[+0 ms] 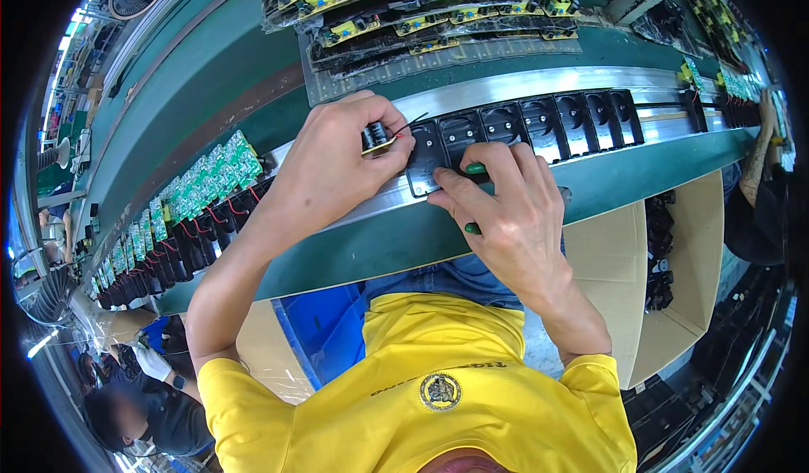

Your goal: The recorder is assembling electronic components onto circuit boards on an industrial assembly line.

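My left hand (pixel 350 149) is pinched on a small circuit board (pixel 379 138) with dark cylindrical parts and a thin dark wire. It hovers at the left end of a row of black plastic housings (pixel 548 128) on a metal rail. My right hand (pixel 514 212) is curled round a green-handled hand tool (pixel 475 168); its head is mostly hidden by the hand. My right thumb and forefinger meet at the edge of the nearest black housing (pixel 424 157), touching or just above it.
Left along the rail stand several housings with green circuit boards (pixel 206 174) and red wires. Stacked trays of yellow boards (pixel 404 26) lie beyond. A cardboard box (pixel 687 262) holding black parts and a blue bin (pixel 320 330) stand below the green bench (pixel 337 258). Other people work on both sides.
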Demonstrator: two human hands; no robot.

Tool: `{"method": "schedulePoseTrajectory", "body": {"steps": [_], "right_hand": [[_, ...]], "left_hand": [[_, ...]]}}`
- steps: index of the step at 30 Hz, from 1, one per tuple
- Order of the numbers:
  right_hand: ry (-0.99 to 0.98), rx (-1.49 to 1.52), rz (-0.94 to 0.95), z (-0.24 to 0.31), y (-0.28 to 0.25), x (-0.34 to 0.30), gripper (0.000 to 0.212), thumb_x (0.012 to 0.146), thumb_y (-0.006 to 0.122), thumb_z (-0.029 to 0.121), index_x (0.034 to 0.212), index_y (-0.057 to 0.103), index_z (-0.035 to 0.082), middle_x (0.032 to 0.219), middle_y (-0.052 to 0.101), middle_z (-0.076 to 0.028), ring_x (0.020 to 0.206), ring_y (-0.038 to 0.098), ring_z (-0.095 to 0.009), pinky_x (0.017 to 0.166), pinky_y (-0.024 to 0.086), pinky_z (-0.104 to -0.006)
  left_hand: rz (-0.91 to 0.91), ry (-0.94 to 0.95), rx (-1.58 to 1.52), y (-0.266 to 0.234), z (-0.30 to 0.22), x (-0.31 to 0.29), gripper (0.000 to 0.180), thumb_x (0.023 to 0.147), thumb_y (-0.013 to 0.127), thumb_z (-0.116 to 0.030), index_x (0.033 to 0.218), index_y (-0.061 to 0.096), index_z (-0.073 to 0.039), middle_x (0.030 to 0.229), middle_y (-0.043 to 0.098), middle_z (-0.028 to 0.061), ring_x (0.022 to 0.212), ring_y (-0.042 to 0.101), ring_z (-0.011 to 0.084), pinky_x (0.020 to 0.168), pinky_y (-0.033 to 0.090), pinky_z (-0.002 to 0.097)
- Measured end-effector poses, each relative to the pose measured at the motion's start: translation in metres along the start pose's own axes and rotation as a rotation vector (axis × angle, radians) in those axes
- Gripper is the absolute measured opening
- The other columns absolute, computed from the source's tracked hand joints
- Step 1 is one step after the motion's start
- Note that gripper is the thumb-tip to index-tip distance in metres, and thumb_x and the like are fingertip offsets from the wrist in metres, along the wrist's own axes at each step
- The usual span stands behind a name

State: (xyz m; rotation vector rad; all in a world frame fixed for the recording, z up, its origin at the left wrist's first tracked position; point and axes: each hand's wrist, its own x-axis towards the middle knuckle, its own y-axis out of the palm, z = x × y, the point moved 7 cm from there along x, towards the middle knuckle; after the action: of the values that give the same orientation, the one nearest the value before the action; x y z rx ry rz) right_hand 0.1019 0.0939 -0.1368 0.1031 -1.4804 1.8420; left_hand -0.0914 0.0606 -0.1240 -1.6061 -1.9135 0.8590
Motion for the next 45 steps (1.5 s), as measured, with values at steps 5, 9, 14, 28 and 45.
{"method": "schedulePoseTrajectory", "body": {"steps": [5, 9, 14, 28, 45], "right_hand": [[0.215, 0.458, -0.044, -0.001, -0.025, 0.015, 0.051, 0.091, 0.090, 0.013, 0.140, 0.078, 0.008, 0.109, 0.069, -0.005, 0.085, 0.059, -0.020, 0.076, 0.052, -0.0347], [0.377, 1.280, -0.217, -0.027, -0.036, 0.028, 0.034, 0.111, 0.062, 0.028, 0.131, 0.075, 0.004, 0.095, 0.068, -0.008, 0.079, 0.055, -0.018, 0.073, 0.046, -0.0314], [0.468, 1.743, -0.304, -0.030, 0.000, 0.069, 0.046, 0.117, 0.044, 0.044, 0.117, 0.072, 0.007, 0.087, 0.060, -0.005, 0.077, 0.049, -0.017, 0.072, 0.040, -0.0308], [0.525, 1.912, -0.372, -0.023, 0.059, 0.086, 0.040, 0.117, 0.044, 0.044, 0.101, 0.060, 0.012, 0.083, 0.043, 0.000, 0.075, 0.038, -0.014, 0.070, 0.033, -0.0319], [0.278, 1.158, -0.335, -0.011, -0.030, 0.064, 0.032, 0.109, 0.059, 0.018, 0.130, 0.079, 0.004, 0.104, 0.067, -0.009, 0.082, 0.058, -0.020, 0.073, 0.048, -0.0300]], "left_hand": [[0.033, 0.082, -0.011, -0.001, 0.000, 0.000, 0.004, 0.098, 0.079, -0.002, 0.102, 0.078, 0.000, 0.101, 0.077, 0.0065, 0.088, 0.068, 0.0210, 0.083, 0.054, 0.0334], [0.064, 0.262, 0.108, -0.003, 0.001, -0.009, 0.009, 0.097, 0.079, -0.004, 0.105, 0.080, -0.005, 0.106, 0.074, 0.0033, 0.087, 0.070, 0.0257, 0.080, 0.057, 0.0371], [0.046, 0.441, 0.264, -0.003, 0.000, -0.012, 0.012, 0.096, 0.079, -0.005, 0.107, 0.081, -0.010, 0.112, 0.071, -0.0005, 0.095, 0.070, 0.0226, 0.079, 0.057, 0.0360], [-0.092, 0.567, 0.305, 0.003, 0.006, -0.013, 0.015, 0.092, 0.078, -0.004, 0.105, 0.079, -0.012, 0.106, 0.069, 0.0001, 0.093, 0.067, 0.0216, 0.074, 0.055, 0.0349], [-0.133, 0.415, 0.356, 0.004, -0.013, -0.020, 0.006, 0.097, 0.078, -0.007, 0.100, 0.074, -0.010, 0.109, 0.068, 0.0018, 0.091, 0.068, 0.0218, 0.069, 0.054, 0.0343]]}}
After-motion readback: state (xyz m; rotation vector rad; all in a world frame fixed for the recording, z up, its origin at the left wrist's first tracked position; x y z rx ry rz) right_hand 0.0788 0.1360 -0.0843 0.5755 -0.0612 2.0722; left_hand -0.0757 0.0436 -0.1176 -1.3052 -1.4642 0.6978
